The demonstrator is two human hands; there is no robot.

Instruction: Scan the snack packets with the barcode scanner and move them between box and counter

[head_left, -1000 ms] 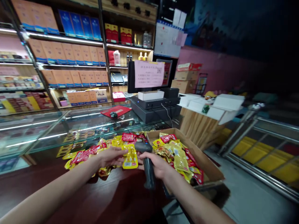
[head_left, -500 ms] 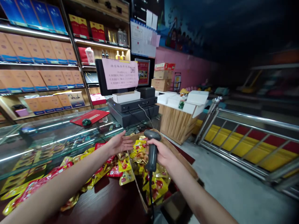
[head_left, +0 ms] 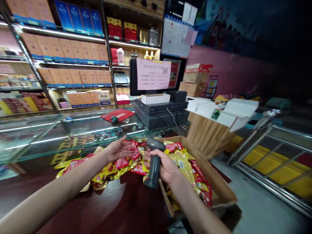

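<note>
The right hand (head_left: 166,169) is closed around the grip of a dark handheld barcode scanner (head_left: 154,172), with the fingers together and clamped on it, and the scanner head points to the far side. The left hand (head_left: 119,150) is open, its fingers (head_left: 128,146) spread apart just above a loose pile of red and yellow snack packets (head_left: 122,169), but I cannot tell if they touch it. This pile lies on a dark wooden counter (head_left: 102,208), and more packets lie to the right in a cardboard box (head_left: 216,182). The scanner seems to be light and stiff, and its grip is the good place to hold. The packets seem to be soft, light and slippery, so one should take them by a flat edge. The right hand hides part of the scanner, the box's near part is cut off, and the small print on the packets is too small to read.
</note>
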